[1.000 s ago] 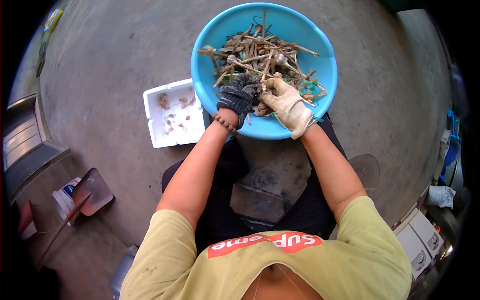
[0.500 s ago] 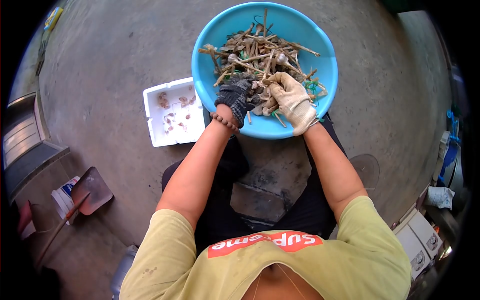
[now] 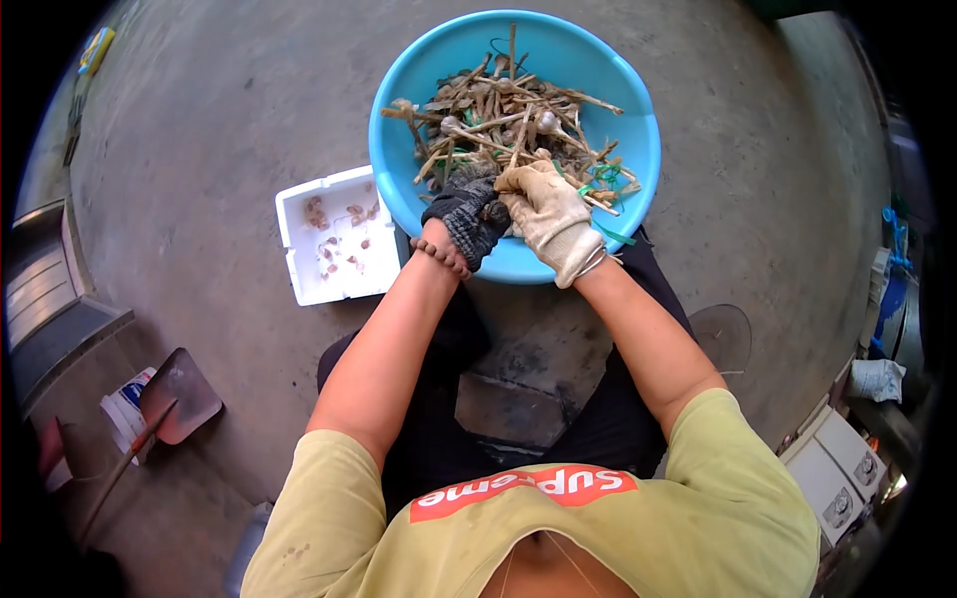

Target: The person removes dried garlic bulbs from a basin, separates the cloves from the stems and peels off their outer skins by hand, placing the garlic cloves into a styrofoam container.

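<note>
A wide blue basin (image 3: 394, 189) holds a heap of dried garlic (image 3: 498, 110) with long brown stalks and several pale bulbs. Over its near side, my left hand (image 3: 465, 214) wears a dark grey knitted glove, fingers curled. My right hand (image 3: 550, 211), in a cream glove, meets it, thumb and fingertips pinched together. Between them the two hands grip what looks like a garlic bulb, mostly covered by the gloves. Left of the basin stands a white foam box (image 3: 299, 244) with several loose garlic cloves (image 3: 317, 212) on its floor.
Green ties (image 3: 606, 172) lie among the stalks. A shovel (image 3: 179, 399) leans by a white bucket (image 3: 125, 411) at the left. My dark-trousered legs flank the basin's near side. White boxes (image 3: 832, 463) stand at the right on the concrete floor.
Both hands have drawn closer together and slightly toward me, away from the middle of the heap. The whole view has shifted a little, so basin and box appear lower and further left.
</note>
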Action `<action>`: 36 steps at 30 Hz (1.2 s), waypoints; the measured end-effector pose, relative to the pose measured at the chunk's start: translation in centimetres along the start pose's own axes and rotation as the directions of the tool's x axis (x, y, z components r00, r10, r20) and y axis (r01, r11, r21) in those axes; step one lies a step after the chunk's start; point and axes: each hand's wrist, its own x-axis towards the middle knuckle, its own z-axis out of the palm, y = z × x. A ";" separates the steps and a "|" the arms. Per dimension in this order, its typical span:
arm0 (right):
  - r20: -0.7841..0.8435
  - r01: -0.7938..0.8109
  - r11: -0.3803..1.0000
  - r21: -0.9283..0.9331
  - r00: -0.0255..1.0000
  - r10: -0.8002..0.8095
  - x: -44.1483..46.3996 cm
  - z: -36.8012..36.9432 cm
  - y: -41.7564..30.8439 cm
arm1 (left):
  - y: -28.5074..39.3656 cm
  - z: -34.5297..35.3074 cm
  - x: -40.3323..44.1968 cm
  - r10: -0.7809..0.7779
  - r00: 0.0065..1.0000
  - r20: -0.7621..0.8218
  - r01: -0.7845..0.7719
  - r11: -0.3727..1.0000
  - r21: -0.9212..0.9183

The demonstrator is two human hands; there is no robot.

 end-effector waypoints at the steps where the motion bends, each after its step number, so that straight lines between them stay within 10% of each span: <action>1: 0.046 -0.054 0.997 0.054 0.998 0.052 0.0 -0.1 0.0 | -0.5 0.3 0.2 -0.003 1.000 0.000 0.003 1.000 0.000; 3: 0.097 -0.112 0.988 0.106 0.990 0.102 0.1 -0.7 -0.1 | -1.2 0.8 0.6 0.188 0.981 -0.051 -0.188 0.982 0.008; 5: 0.367 -0.543 0.640 0.544 0.840 0.400 0.4 -1.3 -0.6 | -1.1 1.0 0.7 0.198 0.976 -0.087 -0.203 0.978 -0.048; 8: 0.420 -0.530 0.292 0.796 0.832 0.363 0.5 -0.7 1.2 | -0.3 0.2 0.4 0.249 0.953 -0.173 -0.236 0.968 0.090; 9: 0.453 -0.519 0.132 0.845 0.825 0.338 0.7 -0.7 1.2 | 0.5 0.1 0.1 -0.012 0.992 -0.127 -0.074 0.761 -0.645; 12: 0.398 -0.510 0.277 0.814 0.838 0.374 0.6 -0.7 0.3 | 0.0 -0.2 0.6 -0.225 0.974 0.018 0.205 0.849 -0.488; 14: 0.355 -0.511 0.510 0.692 0.856 0.376 0.4 -0.2 -0.6 | -2.2 0.7 0.3 0.245 0.969 -0.025 -0.221 0.912 0.345; 18: 0.267 -0.436 0.780 0.449 0.899 0.348 0.3 0.6 -1.8 | -2.2 -0.2 -0.7 0.104 0.993 -0.056 -0.079 0.936 0.343; 23: 0.127 -0.341 0.807 0.483 0.939 0.321 1.3 -0.5 -0.9 | -4.4 -3.4 -3.0 -0.074 0.986 -0.146 0.121 0.931 0.344; 24: 0.050 -0.271 0.876 0.398 0.960 0.274 1.7 -0.6 0.7 | -5.7 -4.3 -4.3 -0.360 0.930 -0.074 0.360 0.933 -0.007; 27: 0.027 -0.274 0.955 0.117 0.962 0.273 2.2 -2.4 1.9 | -7.1 -6.3 -4.6 -0.880 0.442 0.173 0.644 0.446 0.622; 29: -0.037 -0.291 0.953 -0.080 0.957 0.289 2.3 -3.2 2.9 | -12.1 -5.2 -7.3 -0.716 0.696 0.056 0.511 0.549 0.662; 31: 0.003 -0.276 0.936 -0.219 0.959 0.284 2.4 -3.8 4.9 | -7.8 -6.8 -7.3 -0.802 0.597 0.013 0.594 0.453 0.665; 36: -0.064 -0.223 0.894 -0.389 0.975 0.215 1.7 -4.4 5.8 | -3.7 -5.9 -5.7 -0.590 0.793 -0.153 0.558 0.602 0.572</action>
